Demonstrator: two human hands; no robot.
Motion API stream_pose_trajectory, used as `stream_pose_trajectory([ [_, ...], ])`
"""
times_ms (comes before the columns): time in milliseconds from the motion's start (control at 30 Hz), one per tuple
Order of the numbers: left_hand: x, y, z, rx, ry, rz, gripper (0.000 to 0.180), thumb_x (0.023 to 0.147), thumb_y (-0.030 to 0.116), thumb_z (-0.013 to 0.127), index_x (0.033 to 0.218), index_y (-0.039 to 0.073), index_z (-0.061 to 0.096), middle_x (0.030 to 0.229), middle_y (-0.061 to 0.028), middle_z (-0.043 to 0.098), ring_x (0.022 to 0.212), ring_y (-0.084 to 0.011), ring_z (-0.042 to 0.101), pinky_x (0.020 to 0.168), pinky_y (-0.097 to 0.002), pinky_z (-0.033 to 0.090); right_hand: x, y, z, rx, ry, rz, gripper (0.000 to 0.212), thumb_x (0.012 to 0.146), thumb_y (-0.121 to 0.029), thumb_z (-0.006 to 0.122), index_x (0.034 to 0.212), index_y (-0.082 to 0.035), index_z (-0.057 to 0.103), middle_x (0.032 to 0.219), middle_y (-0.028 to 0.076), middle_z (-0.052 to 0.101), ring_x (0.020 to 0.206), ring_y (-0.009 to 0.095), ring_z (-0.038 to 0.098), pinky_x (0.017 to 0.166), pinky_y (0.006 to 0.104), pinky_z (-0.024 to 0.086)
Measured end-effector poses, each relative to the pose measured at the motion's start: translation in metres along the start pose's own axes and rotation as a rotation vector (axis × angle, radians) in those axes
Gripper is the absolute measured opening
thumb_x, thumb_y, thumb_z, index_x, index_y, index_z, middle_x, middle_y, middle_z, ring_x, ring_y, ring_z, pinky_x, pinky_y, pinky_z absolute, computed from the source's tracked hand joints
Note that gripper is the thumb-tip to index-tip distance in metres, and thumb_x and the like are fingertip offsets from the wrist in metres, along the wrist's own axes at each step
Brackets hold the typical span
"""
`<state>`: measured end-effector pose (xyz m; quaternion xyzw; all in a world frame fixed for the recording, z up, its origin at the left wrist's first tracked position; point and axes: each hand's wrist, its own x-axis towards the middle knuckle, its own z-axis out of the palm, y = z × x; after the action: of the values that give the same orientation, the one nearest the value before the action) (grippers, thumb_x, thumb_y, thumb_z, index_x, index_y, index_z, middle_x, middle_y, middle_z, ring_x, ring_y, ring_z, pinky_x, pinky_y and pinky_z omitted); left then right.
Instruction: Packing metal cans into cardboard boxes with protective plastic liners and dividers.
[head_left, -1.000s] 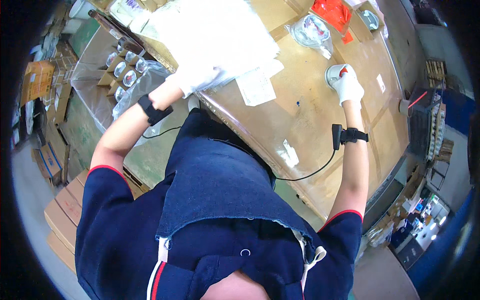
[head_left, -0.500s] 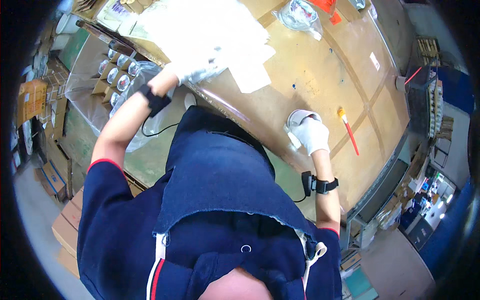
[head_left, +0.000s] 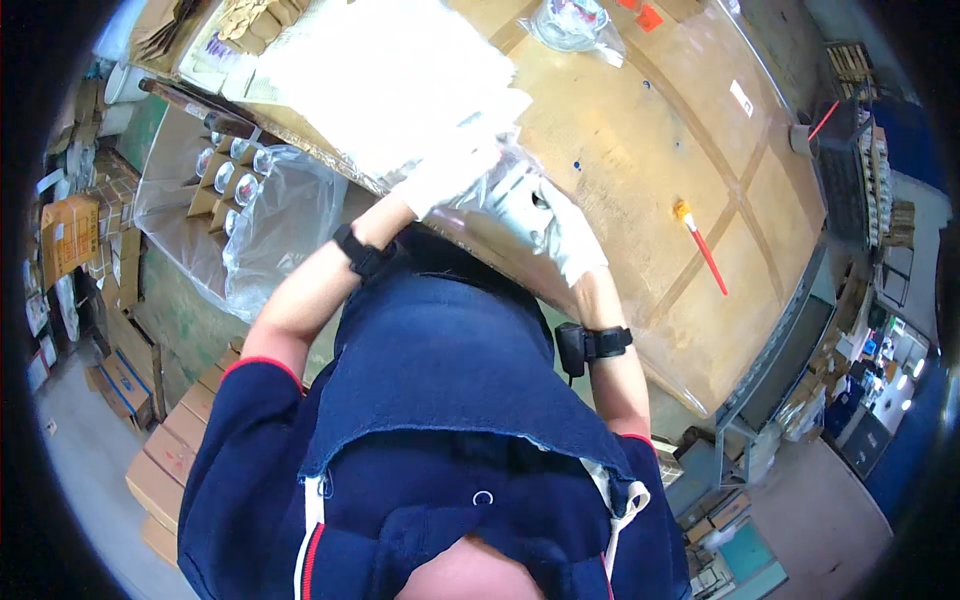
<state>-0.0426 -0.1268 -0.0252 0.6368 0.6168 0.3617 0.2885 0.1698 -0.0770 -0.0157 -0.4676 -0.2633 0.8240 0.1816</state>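
Right hand (head_left: 573, 238) moved leftward, fingers curled on pale container (head_left: 520, 212)

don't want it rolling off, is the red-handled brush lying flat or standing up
Lying flat: the red-handled brush shows its full length along the brown tabletop, apart from the right hand.

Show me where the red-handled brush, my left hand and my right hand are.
red-handled brush (head_left: 705, 253): head view, on the upper handle
left hand (head_left: 452, 182): head view, on the back of the hand
right hand (head_left: 574, 238): head view, on the back of the hand
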Motion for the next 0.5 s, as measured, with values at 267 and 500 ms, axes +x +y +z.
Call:
stream_pose_trajectory([
  [267, 0.028, 0.055, -0.019, 0.393, 0.125, 0.119, 0.027, 0.084, 0.017, 0.055, 0.109, 0.006, 0.06, 0.106, -0.016, 0.061, 0.098, -0.0318, 0.057, 0.087, -0.041, 0.045, 0.034, -0.012, 0.042, -1.215, 0.182, -0.599, 0.046, 0.089, -0.039, 0.056, 0.119, -0.003, 0.056, 0.102, 0.008, 0.066, 0.078, 0.018, 0.063, 0.069, 0.0314, 0.054],
  [500, -0.03, 0.108, -0.001, 0.192, -0.331, 0.091, 0.022, 0.087, 0.021, 0.054, 0.102, 0.009, 0.066, 0.087, -0.0099, 0.066, 0.079, -0.0277, 0.064, 0.072, -0.041, 0.051, 0.041, -0.052, 0.045, -0.071, -0.013, -0.363, 0.02, 0.092, -0.019, 0.054, 0.098, -0.002, 0.062, 0.088, 0.003, 0.063, 0.08, 0.012, 0.057, 0.069, 0.0226, 0.046],
])
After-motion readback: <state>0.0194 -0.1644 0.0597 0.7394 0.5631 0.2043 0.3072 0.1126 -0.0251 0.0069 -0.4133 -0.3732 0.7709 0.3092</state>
